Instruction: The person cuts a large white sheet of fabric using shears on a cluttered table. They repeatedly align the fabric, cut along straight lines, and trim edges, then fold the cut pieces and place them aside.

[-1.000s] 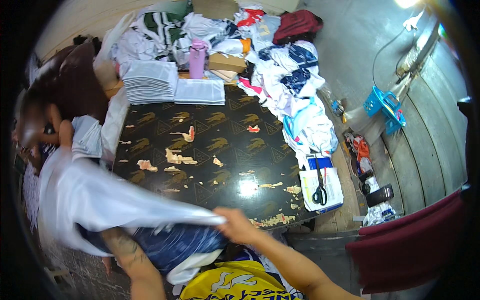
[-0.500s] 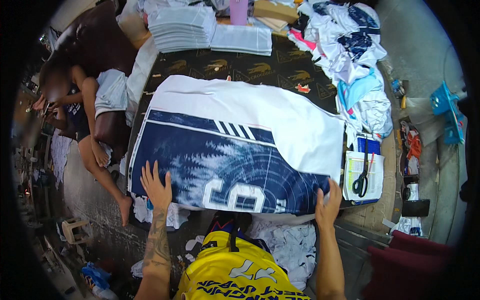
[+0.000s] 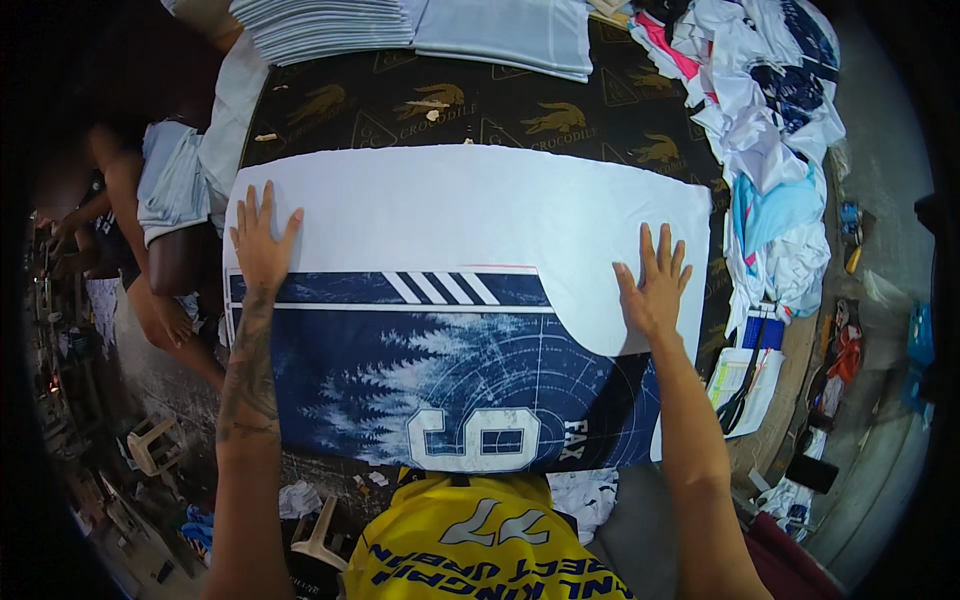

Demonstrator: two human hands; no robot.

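Observation:
A large piece of printed jersey fabric (image 3: 340,350) lies spread over a dark table, navy with a tree pattern, pale stripes and big white figures along its near part, plain white along its far part. My left hand (image 3: 264,240) rests flat on the white area at the left side, fingers spread. On the white area at the right, my right hand (image 3: 655,285) also lies flat with fingers apart. Neither hand grips anything. The fabric's near edge hangs down at the table's front, against my yellow shirt (image 3: 450,540).
Stacks of folded white cloth (image 3: 320,30) stand at the back of the table (image 3: 400,110). A heap of loose garments (image 3: 775,190) lies along the right side, with black scissors (image 3: 738,405) on papers nearer me. A person (image 3: 120,220) sits at the left. A small stool (image 3: 153,445) stands on the floor.
Both hands have moved from the fabric's near edge to its white far part. The fabric lies flatter and straighter, its near edge lower. My view has moved closer over the table.

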